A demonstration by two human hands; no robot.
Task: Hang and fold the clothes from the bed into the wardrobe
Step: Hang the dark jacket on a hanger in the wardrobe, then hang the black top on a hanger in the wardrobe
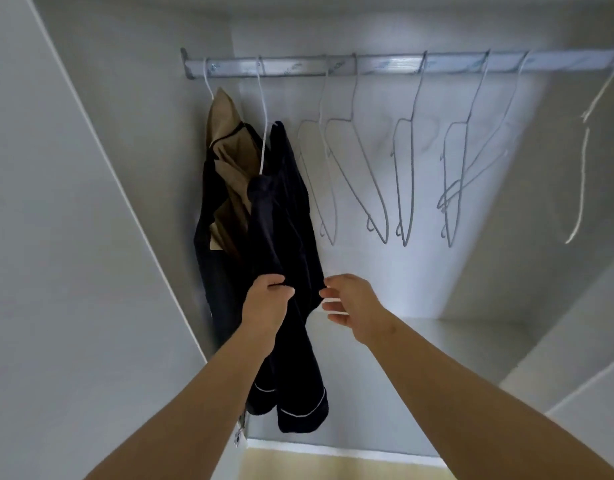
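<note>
Left-hand fingers (pixel 276 279) curled tight, clamped on a fold of the dark navy fabric garment with white-piped cuffs (pixel 284 230), about halfway down it. Right-hand fingers (pixel 333 308) apart, loosely spread, holding nothing. Topmost fingertip sits at the garment's right edge; can't tell if it touches. Left hand (pixel 265 303) and right hand (pixel 354 303) near each other, both arms bare, reaching up. Garment hangs inside the pale grey wardrobe (pixel 540 220) on a thin white wire hanger (pixel 263 109), hooked over the silver metal rail (pixel 385 65) near its left end. Just left of it, a tan garment (pixel 229 143) on its own hanger, touching the navy one. To the right, a row of empty grey wire hangers (pixel 371 181) on the same rail.
</note>
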